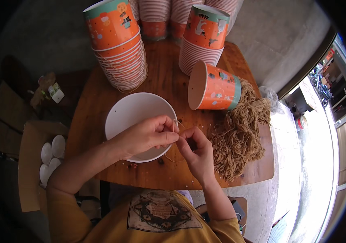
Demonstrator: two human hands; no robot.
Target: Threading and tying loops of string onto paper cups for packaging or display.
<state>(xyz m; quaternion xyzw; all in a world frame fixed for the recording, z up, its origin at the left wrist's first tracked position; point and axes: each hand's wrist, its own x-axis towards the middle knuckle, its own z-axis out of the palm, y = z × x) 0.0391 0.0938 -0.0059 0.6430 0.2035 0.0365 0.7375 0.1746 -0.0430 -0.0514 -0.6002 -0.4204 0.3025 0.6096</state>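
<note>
Above the right edge of a paper bucket [120,109], white inside, my two hands meet with fingertips pinched together. A thin tan cord [175,160] runs out from between them and hangs in a loop beside the bucket. My left hand [152,133] reaches across the bucket's opening, thumb and fingers closed on the cord. Just right of it, my right hand [197,152] pinches the cord too; the exact grip is hidden by the fingertips. A heap of tan cords [241,137] lies right of my right hand.
On the wooden table [160,65], an orange and green bucket [217,89] lies sideways against the cords. Bucket stacks stand behind, a left one [120,52] with cords hanging and a right one [201,44]. A cardboard box [29,162] holds white cups [58,146] at left.
</note>
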